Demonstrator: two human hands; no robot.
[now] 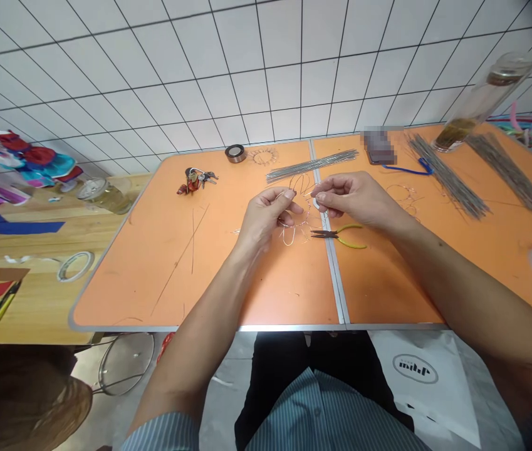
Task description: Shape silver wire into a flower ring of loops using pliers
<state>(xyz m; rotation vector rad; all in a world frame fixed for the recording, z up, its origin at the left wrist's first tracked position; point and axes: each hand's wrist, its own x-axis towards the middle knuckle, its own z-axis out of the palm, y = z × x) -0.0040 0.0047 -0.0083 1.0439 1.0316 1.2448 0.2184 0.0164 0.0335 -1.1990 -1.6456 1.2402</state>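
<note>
A thin copper-coloured wire piece [289, 236], bent into loops around a ring, hangs between my hands over the orange table [266, 294]. My left hand [268, 216] pinches it between thumb and fingers, hiding part of the ring. Just to the right, my right hand [348, 195] has its thumb and forefinger pressed together on the wire near the upper right loops. Pliers with yellow handles [341, 235] lie on the table below my right hand, jaws pointing left.
Bundles of straight wire [312, 165] lie at the back and right. Keys [198, 180], a dark tape roll [235, 153], a blurred box [379, 146] and a glass bottle [482, 106] stand or lie around. Loose wires [181, 257] lie left; a wooden table [49, 250] adjoins.
</note>
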